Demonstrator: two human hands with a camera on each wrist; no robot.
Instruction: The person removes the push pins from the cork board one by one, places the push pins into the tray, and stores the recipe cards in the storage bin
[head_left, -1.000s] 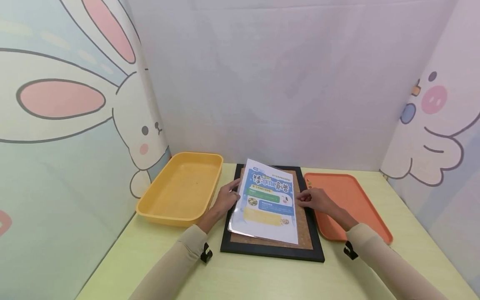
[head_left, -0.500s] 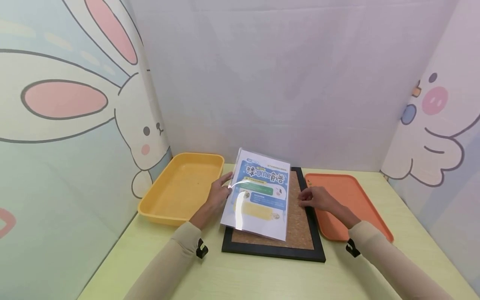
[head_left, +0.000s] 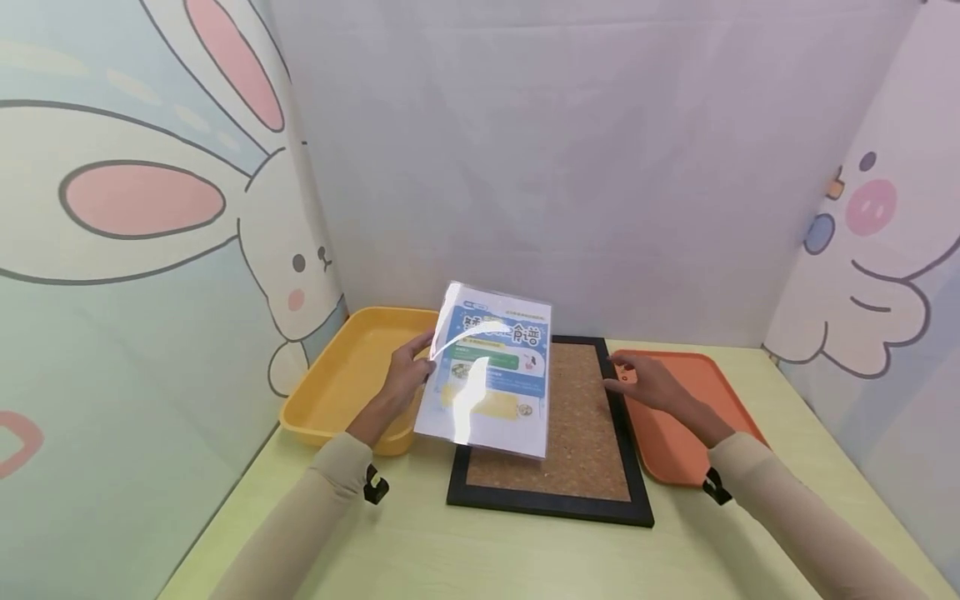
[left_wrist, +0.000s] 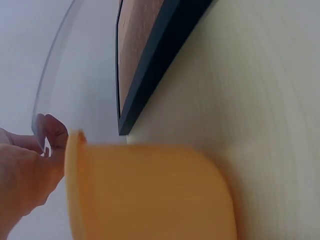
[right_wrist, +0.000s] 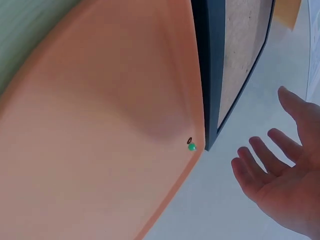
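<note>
My left hand [head_left: 401,375] pinches a laminated poster [head_left: 487,358] by its left edge. The sheet is tilted and raised, with glare across its printed side, and overlaps the yellow tray and the corkboard [head_left: 585,442] in the head view. In the left wrist view, the thumb and fingers [left_wrist: 56,131] meet at the clear plastic edge. My right hand [head_left: 651,387] hovers over the corkboard's black right edge and the orange tray [head_left: 697,425], holding nothing. Its fingers look spread and loosely bent in the right wrist view. The upper left of the corkboard is hidden behind the poster.
To the left stands a deep yellow tray [head_left: 337,383], close beside my left wrist. The orange tray lies right of the corkboard; a small green round piece [right_wrist: 192,146] and a brown ring-like one sit in its corner. A pale curtain [head_left: 600,208] rises behind the table.
My left hand has carried the poster up and to the left, uncovering more of the corkboard. The fingers of my right hand have spread from a closed pinch, and the hand has shifted slightly right.
</note>
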